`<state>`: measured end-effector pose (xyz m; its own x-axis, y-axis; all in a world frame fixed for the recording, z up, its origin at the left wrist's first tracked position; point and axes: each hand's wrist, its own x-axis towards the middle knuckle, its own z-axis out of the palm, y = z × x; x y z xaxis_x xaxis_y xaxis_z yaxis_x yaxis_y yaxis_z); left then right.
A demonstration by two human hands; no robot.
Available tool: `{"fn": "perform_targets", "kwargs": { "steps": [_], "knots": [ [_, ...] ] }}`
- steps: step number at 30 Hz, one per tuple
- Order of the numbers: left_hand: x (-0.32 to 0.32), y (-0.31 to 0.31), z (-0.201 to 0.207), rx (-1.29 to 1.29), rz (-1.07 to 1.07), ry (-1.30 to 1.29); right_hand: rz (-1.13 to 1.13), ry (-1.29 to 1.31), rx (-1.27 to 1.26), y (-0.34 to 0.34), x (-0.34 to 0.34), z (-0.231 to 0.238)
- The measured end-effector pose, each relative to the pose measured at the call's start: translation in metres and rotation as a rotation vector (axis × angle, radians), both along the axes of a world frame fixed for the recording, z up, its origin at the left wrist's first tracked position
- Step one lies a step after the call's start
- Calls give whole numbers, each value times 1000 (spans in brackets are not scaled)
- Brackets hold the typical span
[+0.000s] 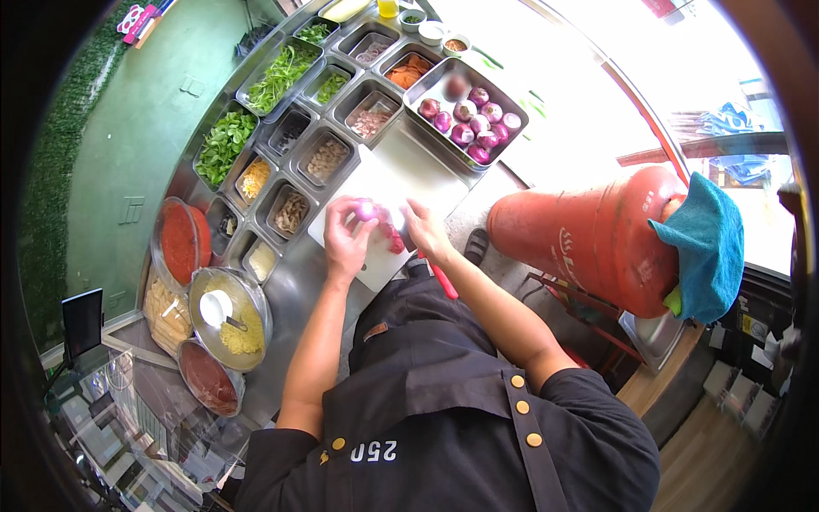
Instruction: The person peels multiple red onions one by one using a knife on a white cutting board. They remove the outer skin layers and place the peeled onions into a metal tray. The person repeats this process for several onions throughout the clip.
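Observation:
My left hand (347, 243) is closed around a red onion (365, 210), with bright glare on its top. Close by on the right, my right hand (425, 230) is curled over a knife, whose red handle (444, 280) juts out below the wrist. The fingers hide much of the blade. Dark red onion peelings (395, 241) lie between my hands on the white cutting board (418, 171). Just past the board, a metal tray (412, 94) holds several red onions (465, 111).
Metal pans with leafy greens (277, 78), sliced carrots (409, 72) and mushrooms (288, 212) line the counter at left. Bowls of red sauce (181, 241) and yellow food (241, 337) stand nearer. At right is a red gas cylinder (580, 230) with a blue cloth (704, 247).

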<state>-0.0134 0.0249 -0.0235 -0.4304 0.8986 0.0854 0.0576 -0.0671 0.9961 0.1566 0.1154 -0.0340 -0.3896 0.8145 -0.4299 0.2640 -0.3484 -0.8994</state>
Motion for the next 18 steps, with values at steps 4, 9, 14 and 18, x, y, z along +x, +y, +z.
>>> {"fn": "perform_targets", "kwargs": {
  "steps": [4,9,14,18],
  "knots": [
    [6,2,-1,-1,-2,-24,27,170,-259,-4,-1,2],
    [10,-4,-3,-27,-17,191,-1,161,-363,-4,-2,12],
    [12,-9,1,-9,30,569,14,205,-384,-5,-3,6],
    [6,-18,1,-1,78,775,-46,290,-346,-9,1,-10]
  ]
}}
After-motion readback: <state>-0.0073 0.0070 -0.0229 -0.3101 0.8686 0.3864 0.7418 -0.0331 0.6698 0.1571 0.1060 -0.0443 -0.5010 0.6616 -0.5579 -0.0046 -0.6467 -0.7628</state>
